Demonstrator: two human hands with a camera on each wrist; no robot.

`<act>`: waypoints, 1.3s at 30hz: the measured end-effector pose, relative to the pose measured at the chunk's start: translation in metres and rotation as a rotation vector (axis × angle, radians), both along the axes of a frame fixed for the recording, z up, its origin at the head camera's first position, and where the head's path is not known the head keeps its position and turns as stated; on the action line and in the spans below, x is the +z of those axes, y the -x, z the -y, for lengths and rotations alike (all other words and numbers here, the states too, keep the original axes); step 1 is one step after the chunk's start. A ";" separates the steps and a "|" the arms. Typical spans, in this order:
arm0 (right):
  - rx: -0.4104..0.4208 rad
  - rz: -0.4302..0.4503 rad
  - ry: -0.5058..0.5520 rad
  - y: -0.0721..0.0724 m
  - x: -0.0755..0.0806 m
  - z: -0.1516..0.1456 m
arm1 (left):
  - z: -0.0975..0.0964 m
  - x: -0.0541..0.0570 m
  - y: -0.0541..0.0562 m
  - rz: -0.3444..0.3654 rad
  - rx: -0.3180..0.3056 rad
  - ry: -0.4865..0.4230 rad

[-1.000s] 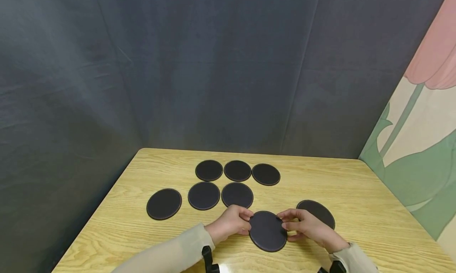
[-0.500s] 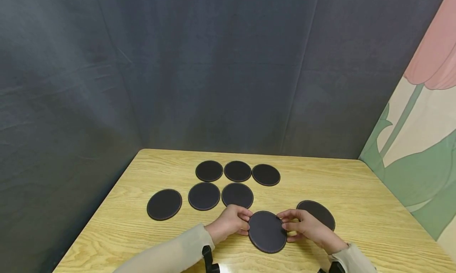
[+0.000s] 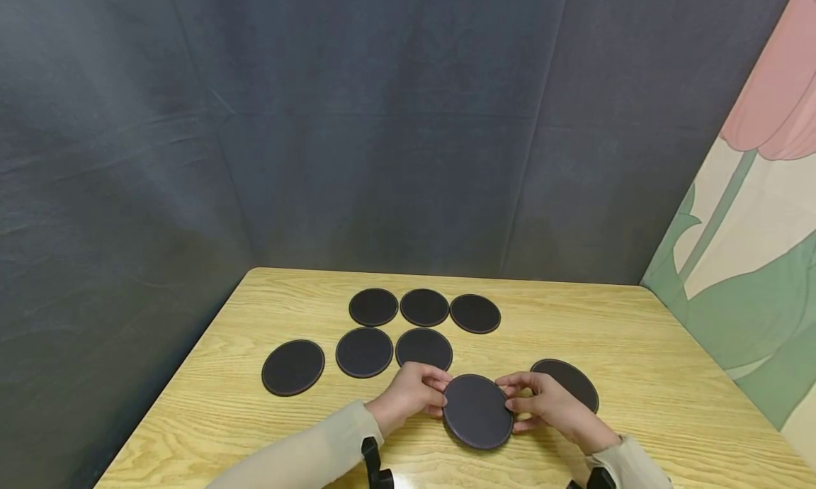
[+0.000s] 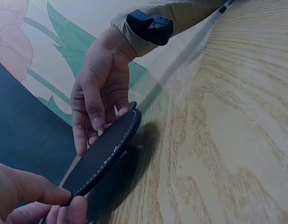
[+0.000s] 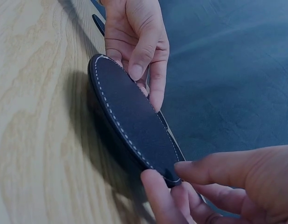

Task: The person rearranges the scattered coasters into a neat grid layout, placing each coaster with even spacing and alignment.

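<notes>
A round black coaster [image 3: 478, 412] with a stitched rim is held between both hands, low above the wooden table, its shadow showing beneath. My left hand [image 3: 413, 397] pinches its left edge, and my right hand [image 3: 550, 407] grips the opposite edge with thumb and fingers. In the left wrist view the coaster [image 4: 104, 150] is seen nearly edge-on, pale stitches along its border. The right wrist view shows the same coaster [image 5: 130, 116] tilted, with the right fingertips [image 5: 185, 169] at its near end.
Three like coasters [image 3: 424, 307] lie in a back row, with two more [image 3: 365, 352] in front of them. Single ones lie at the left [image 3: 293, 368] and partly behind the right hand [image 3: 570, 381]. A dark curtain [image 3: 395, 135] hangs behind the table [image 3: 637, 347].
The held coaster has shifted very slightly left and risen a little, its near stitched rim showing more. Both hands keep their hold; the other coasters have not moved.
</notes>
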State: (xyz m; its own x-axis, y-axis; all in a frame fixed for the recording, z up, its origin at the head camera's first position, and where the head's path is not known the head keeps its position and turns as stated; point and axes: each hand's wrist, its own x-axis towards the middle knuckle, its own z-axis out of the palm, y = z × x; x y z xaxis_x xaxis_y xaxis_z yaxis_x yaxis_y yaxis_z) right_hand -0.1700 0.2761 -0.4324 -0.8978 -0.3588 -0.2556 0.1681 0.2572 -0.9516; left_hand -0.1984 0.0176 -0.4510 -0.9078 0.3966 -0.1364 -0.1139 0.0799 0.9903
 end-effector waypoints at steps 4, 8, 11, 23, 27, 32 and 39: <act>-0.003 -0.003 0.003 0.002 0.001 0.000 | 0.001 0.002 0.002 -0.011 0.001 0.003; -0.003 -0.012 0.001 0.003 0.002 0.000 | 0.002 0.004 0.004 0.000 0.002 0.002; -0.003 -0.027 -0.010 0.004 0.003 0.000 | 0.002 0.006 0.005 0.012 0.002 -0.002; -0.020 -0.048 -0.039 0.012 0.013 0.000 | 0.001 0.017 0.012 -0.005 -0.012 -0.030; -0.048 -0.035 -0.045 0.015 0.016 -0.001 | 0.000 0.022 0.016 -0.007 -0.013 -0.033; -0.081 -0.035 -0.068 0.019 0.019 -0.001 | -0.003 0.027 0.022 0.000 -0.001 -0.009; -0.102 -0.065 -0.077 0.029 0.025 -0.005 | -0.008 0.036 0.034 0.004 0.021 0.034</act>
State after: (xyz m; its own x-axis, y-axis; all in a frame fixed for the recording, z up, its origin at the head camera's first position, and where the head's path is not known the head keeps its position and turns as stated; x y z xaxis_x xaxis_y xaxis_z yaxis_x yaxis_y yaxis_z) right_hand -0.1989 0.2810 -0.4071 -0.9441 -0.2467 -0.2189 0.1354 0.3152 -0.9393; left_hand -0.2320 0.0258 -0.4154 -0.9152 0.3727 -0.1533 -0.1199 0.1113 0.9865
